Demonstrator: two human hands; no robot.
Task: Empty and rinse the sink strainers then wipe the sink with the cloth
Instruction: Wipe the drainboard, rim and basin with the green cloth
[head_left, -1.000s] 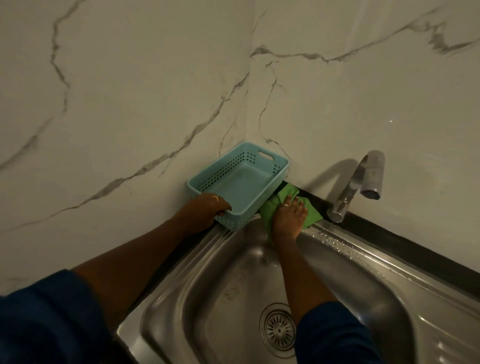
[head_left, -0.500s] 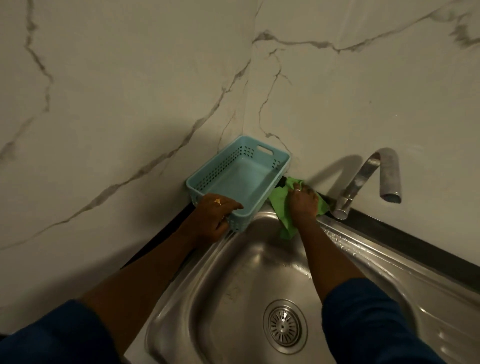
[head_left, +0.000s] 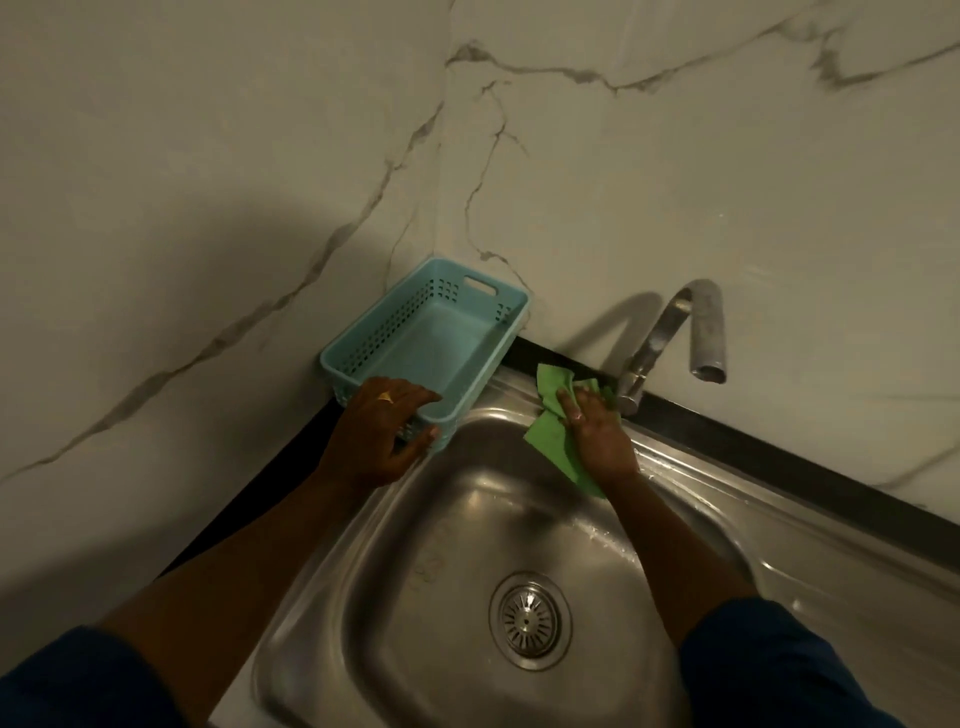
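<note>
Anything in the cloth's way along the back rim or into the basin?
Both sides. The faucet stands on the rim right beside the cloth under the right hand. The basket, gripped by the left hand, sits at the back-left corner. Nothing visible blocks the way into the sink.

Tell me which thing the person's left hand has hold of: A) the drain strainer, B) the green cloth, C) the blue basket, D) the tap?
C: the left hand curls over the near end of the blue basket, while the right hand presses the green cloth against the back edge of the sink.
</note>
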